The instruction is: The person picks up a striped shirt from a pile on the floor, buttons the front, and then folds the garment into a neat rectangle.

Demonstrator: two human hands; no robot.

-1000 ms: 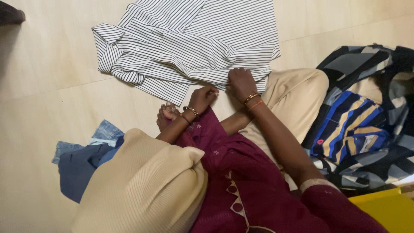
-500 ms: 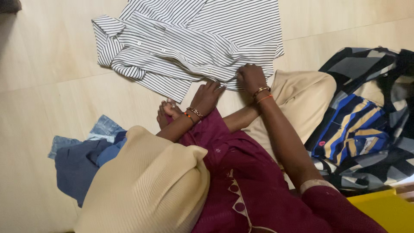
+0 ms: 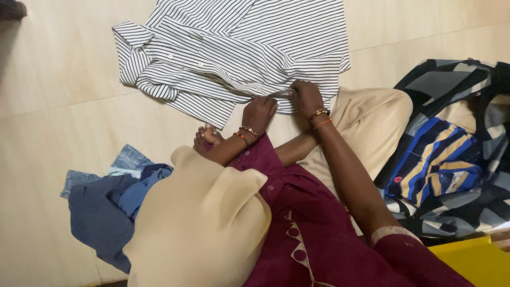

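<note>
Striped shirt flat on floor; left hand, right hand both pinching near hem.

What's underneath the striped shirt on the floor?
The striped shirt lies flat on the pale tiled floor, and bare tile shows all round it. Both hands, left and right, pinch its near hem. Anything beneath the cloth itself is covered.
</note>
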